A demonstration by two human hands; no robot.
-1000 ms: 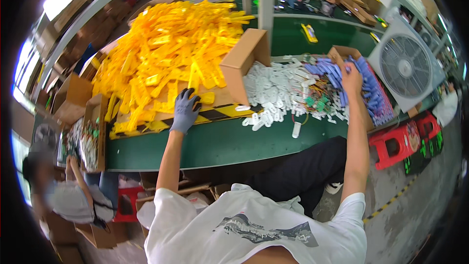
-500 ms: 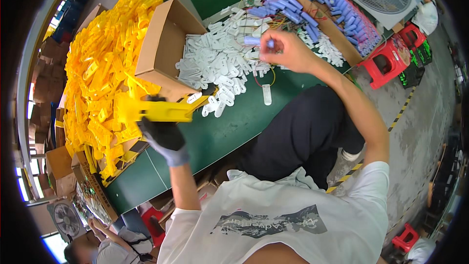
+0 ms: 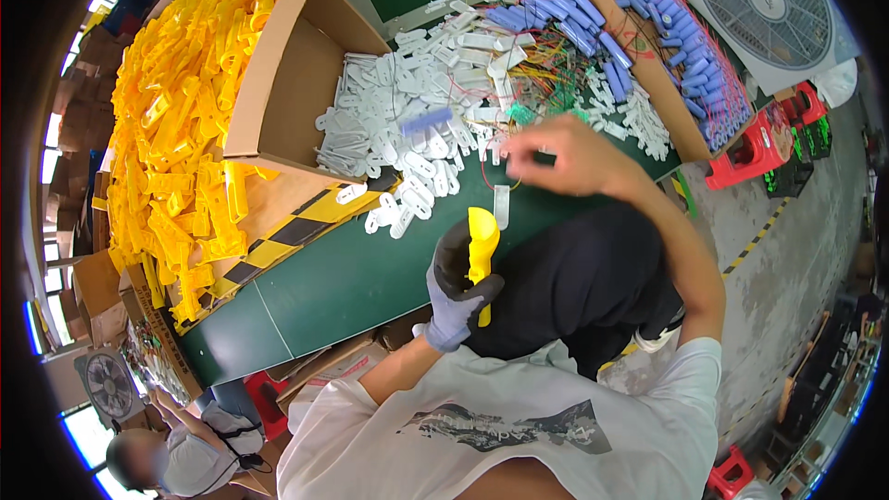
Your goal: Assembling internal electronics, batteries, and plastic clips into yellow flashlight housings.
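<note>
Gripping the yellow casing [image 3: 481, 255] in gloved fingers, the left hand [image 3: 446, 285] is off the near right of the cardboard box [image 3: 267, 97]; a light, steady hold should suit smooth moulded plastic. Farther right of the box, the right hand [image 3: 576, 156] curls, blur hiding whether its fingers pinch anything. Flat, round-ended white pieces [image 3: 370, 130] spill from the box's mouth; glossy yellow parts [image 3: 176, 130] heap left of it.

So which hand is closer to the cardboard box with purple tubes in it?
Right. The right hand is left of and below the box in the picture, apart from it; the left hand is farther down and left, holding a yellow piece.
</note>
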